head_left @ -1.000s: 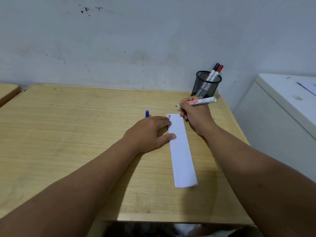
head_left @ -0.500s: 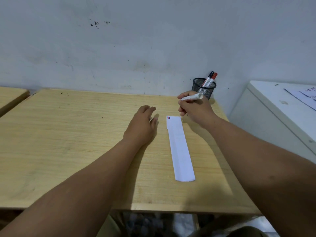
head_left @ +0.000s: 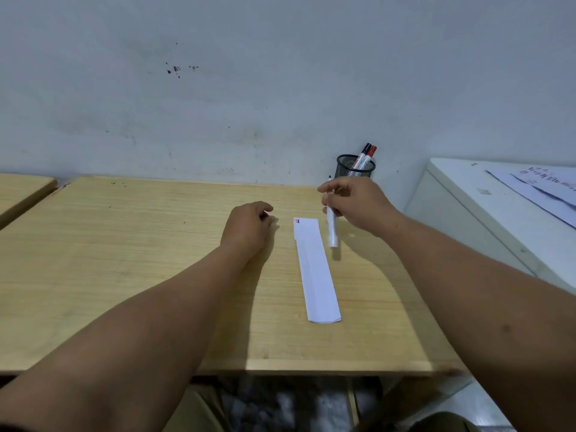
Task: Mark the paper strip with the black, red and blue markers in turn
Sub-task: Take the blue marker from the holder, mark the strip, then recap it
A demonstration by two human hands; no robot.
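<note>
Nearest the camera, both bare forearms reach forward over the front edge of the wooden counter (head_left: 124, 275). The white paper strip (head_left: 316, 272) lies flat on the counter between the arms, running away from the viewer, its near end close to the front edge. At its far left corner sit small coloured marks (head_left: 297, 220), red and a darker tone; their exact colours are too small to tell. The left hand (head_left: 247, 227) rests on the counter left of the strip's far end, apart from the paper, its fingers curled inward over something small and dark that cannot be made out. The right hand (head_left: 355, 201) hovers above the counter just right of the strip, fingers pinched on a white-barrelled marker (head_left: 331, 227) that points down toward the viewer, its cap off. Farther back, against the wall, a black mesh pen cup (head_left: 355, 169) holds the black marker (head_left: 364, 151) and red marker (head_left: 371, 152). A white cabinet (head_left: 498, 213) stands right.
</note>
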